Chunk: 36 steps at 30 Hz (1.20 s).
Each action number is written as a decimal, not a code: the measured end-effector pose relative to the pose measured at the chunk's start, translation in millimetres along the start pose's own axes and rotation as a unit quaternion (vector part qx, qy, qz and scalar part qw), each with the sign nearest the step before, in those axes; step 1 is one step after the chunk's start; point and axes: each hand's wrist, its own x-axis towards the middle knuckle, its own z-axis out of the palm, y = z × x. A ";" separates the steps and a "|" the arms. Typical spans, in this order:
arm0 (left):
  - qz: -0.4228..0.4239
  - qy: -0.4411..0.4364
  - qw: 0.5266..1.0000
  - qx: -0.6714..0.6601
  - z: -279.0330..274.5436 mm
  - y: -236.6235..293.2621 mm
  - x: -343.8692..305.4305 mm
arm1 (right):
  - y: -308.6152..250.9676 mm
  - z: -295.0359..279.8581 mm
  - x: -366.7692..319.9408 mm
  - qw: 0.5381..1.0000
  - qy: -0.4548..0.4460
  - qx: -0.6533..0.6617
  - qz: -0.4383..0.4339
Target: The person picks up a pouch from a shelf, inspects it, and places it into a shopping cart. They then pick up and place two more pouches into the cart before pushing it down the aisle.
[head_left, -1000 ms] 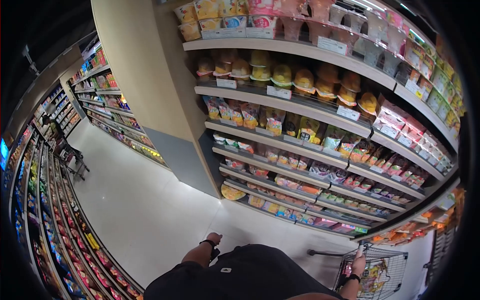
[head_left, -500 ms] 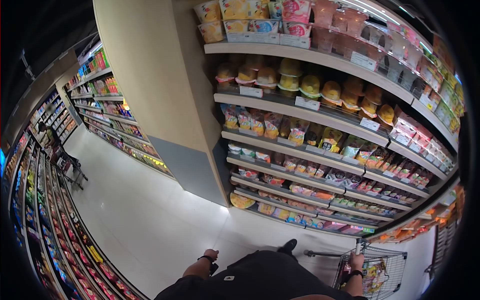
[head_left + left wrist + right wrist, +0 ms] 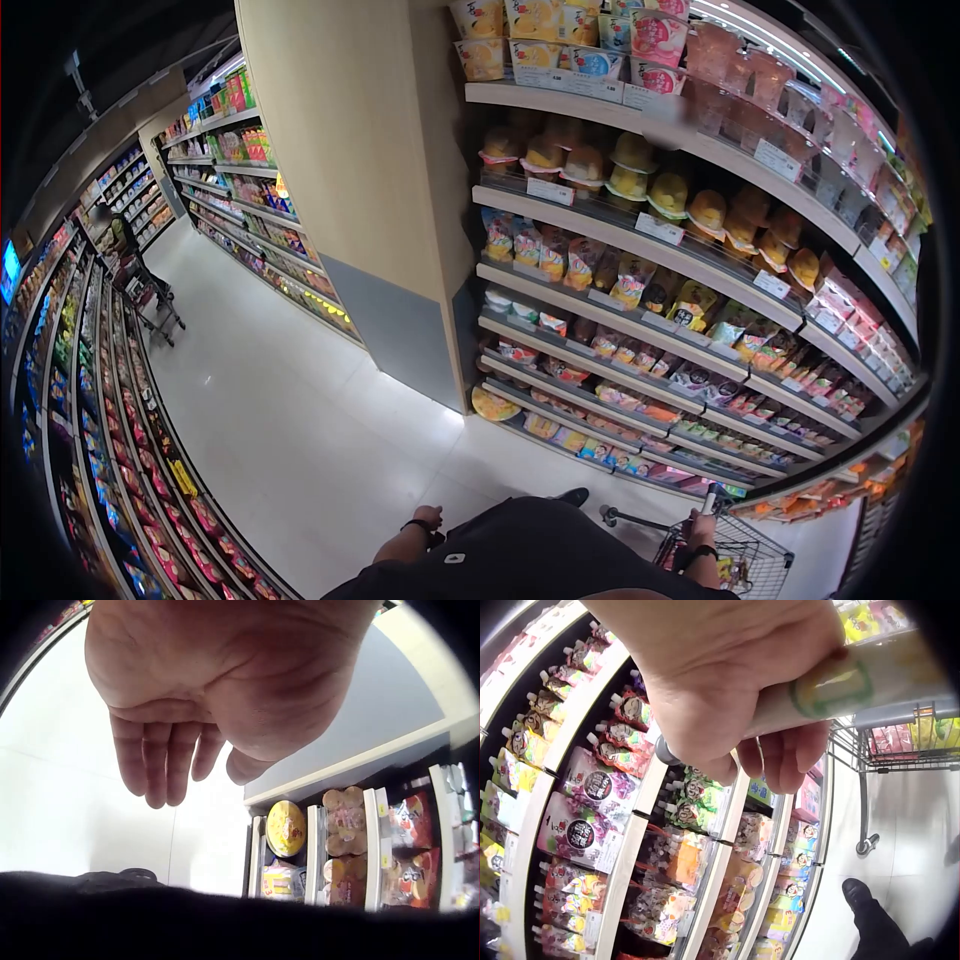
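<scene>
My left hand [image 3: 428, 517] hangs beside my body over the pale floor and holds nothing. In the left wrist view its palm [image 3: 225, 682] shows, with the fingers loosely extended downward. My right hand [image 3: 703, 525] grips the handle of a shopping cart at my right side. Seen from the right wrist, the fingers curl round the thick pale handle [image 3: 855, 682], which bears a green printed mark. The cart's wire basket [image 3: 889, 761] contains packaged goods, some in yellow wrapping.
Shelves [image 3: 620, 210] of jelly cups, pouches and packets rise in front and to the right. A wide pillar [image 3: 350, 150] stands at their left end. Snack shelves [image 3: 150, 480] line the left side. Down the aisle, a person [image 3: 122, 240] stands by another cart [image 3: 155, 305].
In the head view the pillar and jelly shelves have shifted rightward. My right hand keeps its grip on the cart handle, and the cart appears slightly further left. My left hand still hangs free.
</scene>
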 end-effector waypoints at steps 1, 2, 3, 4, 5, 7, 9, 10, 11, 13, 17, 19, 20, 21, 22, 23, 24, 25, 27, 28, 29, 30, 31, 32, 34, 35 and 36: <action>0.009 0.010 1.000 -0.003 -1.0 3.1 0.2 | -1.3 4.2 2.1 1.000 0.014 -0.009 -0.008; 0.008 0.009 1.000 -0.004 -2.7 5.1 -0.4 | -2.7 7.4 4.4 0.999 0.027 -0.016 -0.016; 0.021 0.021 1.000 0.005 -5.8 2.2 11.3 | -3.8 6.8 5.3 0.999 0.000 -0.024 -0.026; 0.033 0.031 0.999 0.017 -8.9 1.9 17.8 | -1.5 8.5 7.6 0.999 0.003 -0.024 -0.024; 0.040 0.037 0.998 0.042 -11.3 -0.2 23.3 | 2.0 12.7 10.1 0.997 0.025 -0.035 -0.058; 0.040 0.031 0.997 0.056 -14.0 0.4 22.5 | 5.3 18.9 6.1 0.993 0.048 -0.060 -0.085; 0.038 0.028 0.996 0.075 -19.7 2.8 18.2 | -1.4 24.5 -11.3 0.994 0.043 -0.059 -0.081; 0.043 0.026 0.996 0.069 -21.4 6.6 15.3 | -9.2 30.7 -26.3 0.995 0.037 -0.045 -0.084; 0.046 0.024 0.997 0.063 -21.6 7.6 11.3 | -9.5 33.0 -30.2 0.995 0.032 -0.041 -0.088; 0.043 0.020 0.998 0.038 -22.0 3.6 8.1 | -5.0 35.5 -30.0 0.996 0.022 -0.047 -0.078; 0.014 0.001 0.999 0.042 -21.8 -7.9 13.0 | 2.3 41.4 -37.1 0.994 0.030 -0.038 -0.098; 0.040 -0.004 0.993 0.109 -20.7 -14.4 23.3 | 3.3 42.8 -41.1 0.993 0.033 -0.050 -0.099; 0.053 -0.005 0.989 0.140 -21.4 -18.8 25.9 | 3.2 44.0 -42.4 0.992 0.032 -0.061 -0.104; 0.027 0.000 0.996 0.085 -17.7 -12.5 14.4 | 2.9 45.7 -43.7 0.989 0.044 -0.087 -0.111; 0.027 0.003 0.996 0.084 -14.3 -7.8 12.2 | 0.5 47.8 -44.0 0.989 0.041 -0.085 -0.111; 0.013 -0.015 0.999 0.049 -12.4 -4.5 9.8 | -0.3 49.9 -44.6 0.988 0.048 -0.092 -0.112; -0.002 -0.033 0.999 0.016 -12.9 -7.9 11.3 | 0.6 51.4 -46.5 0.987 0.055 -0.100 -0.110; 0.004 -0.043 0.999 0.017 -12.8 -9.9 13.5 | -0.1 52.1 -47.2 0.984 0.050 -0.125 -0.116; -0.009 -0.055 0.998 0.036 -13.8 -15.0 18.9 | 1.6 56.9 -49.3 0.985 0.059 -0.115 -0.116; -0.015 -0.067 0.996 0.051 -12.4 -16.5 23.1 | 1.5 57.4 -49.7 0.985 0.066 -0.103 -0.123; 0.004 -0.081 0.992 0.101 -13.6 -18.1 27.4 | 1.6 58.2 -50.1 0.983 0.071 -0.110 -0.127; 0.002 -0.082 0.991 0.104 -14.9 -18.1 29.4 | -0.3 57.9 -52.5 0.983 0.073 -0.111 -0.123; 0.077 -0.084 0.975 0.193 -17.6 -18.0 29.8 | -2.8 60.1 -55.2 0.983 0.068 -0.109 -0.130; 0.149 -0.085 0.945 0.279 -21.4 -19.3 29.5 | -2.6 60.9 -60.5 0.983 0.062 -0.108 -0.137; 0.024 -0.065 0.985 0.158 -18.0 -13.3 40.8 | 8.0 57.7 -51.2 0.976 0.064 -0.140 -0.154; 0.065 -0.084 0.979 0.172 -19.4 -30.3 78.3 | 7.4 60.0 -50.6 0.980 0.063 -0.127 -0.143; 0.109 -0.103 0.971 0.186 -20.2 -39.5 107.1 | 4.4 63.9 -48.8 0.983 0.061 -0.112 -0.135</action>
